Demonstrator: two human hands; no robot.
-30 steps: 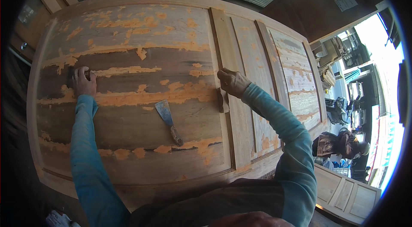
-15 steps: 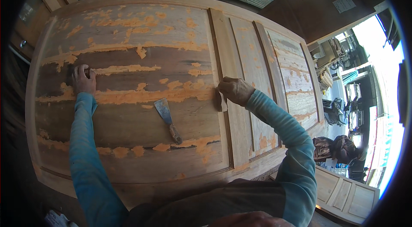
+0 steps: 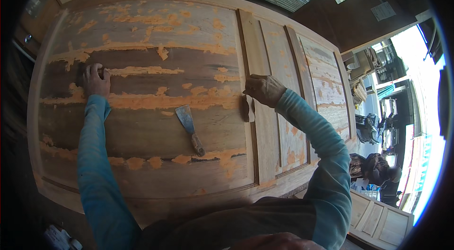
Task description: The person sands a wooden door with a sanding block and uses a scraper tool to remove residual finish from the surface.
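1. Left hand (image 3: 96, 80) lies knuckles-up on the big wooden door panel (image 3: 142, 61), fingers curled over something small and dark. Likely a sanding block or paper; too hidden to tell.
2. Right hand (image 3: 265, 90) is closed on a folded piece of sandpaper (image 3: 248, 109), which hangs below the fist against the raised stile between the panels.
3. The door lies flat across the whole work area. Orange-tan filler patches (image 3: 156, 101) run in bands along the board joints.
4. Putty knife (image 3: 189, 127) lies loose on the panel between the two hands, touched by neither. Blade points up-left, wooden handle down-right.
5. Handling, my judgement: the door is heavy and rigid and won't shift under hand pressure. The sandpaper is light and floppy, so it needs a fold or firm pinch. The knife is best taken by the handle; the blade is thin and springy.
6. No containers visible on the door.
7. Another person (image 3: 378, 174) sits at lower right, beside a smaller panelled door (image 3: 378, 217).
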